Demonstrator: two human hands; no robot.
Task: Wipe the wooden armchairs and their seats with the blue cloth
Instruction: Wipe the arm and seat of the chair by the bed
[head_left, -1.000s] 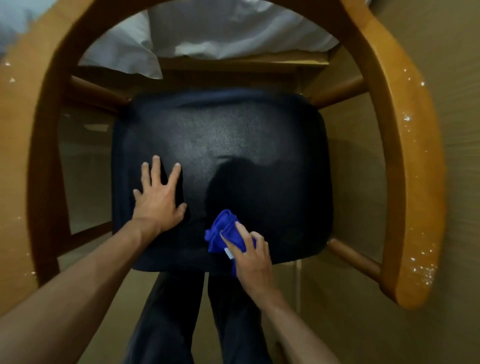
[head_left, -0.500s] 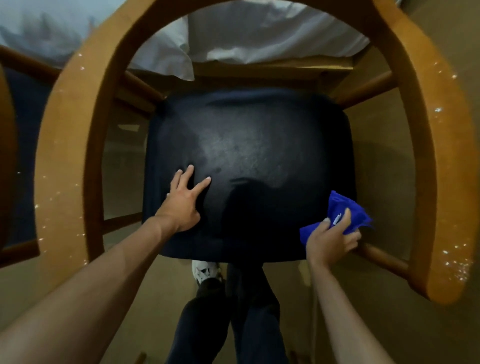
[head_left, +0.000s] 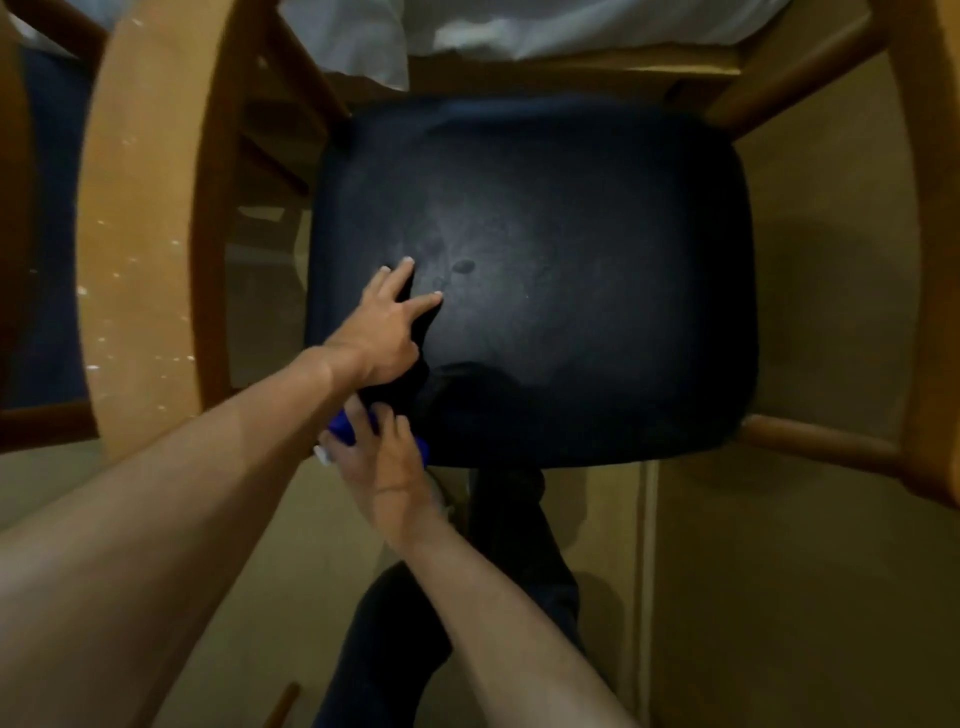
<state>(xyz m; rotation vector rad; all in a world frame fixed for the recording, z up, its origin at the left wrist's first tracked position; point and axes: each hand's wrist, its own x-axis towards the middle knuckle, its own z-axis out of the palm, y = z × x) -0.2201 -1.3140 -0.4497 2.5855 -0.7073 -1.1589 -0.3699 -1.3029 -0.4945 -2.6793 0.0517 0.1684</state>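
Cloth (head_left: 344, 430) sits bunched under right hand (head_left: 382, 457) at seat (head_left: 571, 270) front-left edge, fingers curled over it to wipe; left hand (head_left: 387, 322) lies flat, fingers straight, likely bracing chair (head_left: 140, 208).

The armchair (head_left: 150, 218) stands on the floor (head_left: 779, 571) with the bed (head_left: 519, 26) behind it. Its seat (head_left: 571, 270) lies between the two arms. The left hand (head_left: 382, 325) rests flat on the seat's left part. Just in front of it, at the seat's front left edge, the right hand (head_left: 384, 457) lies on the cloth (head_left: 344, 427). A second chair (head_left: 47, 234) stands to the left.
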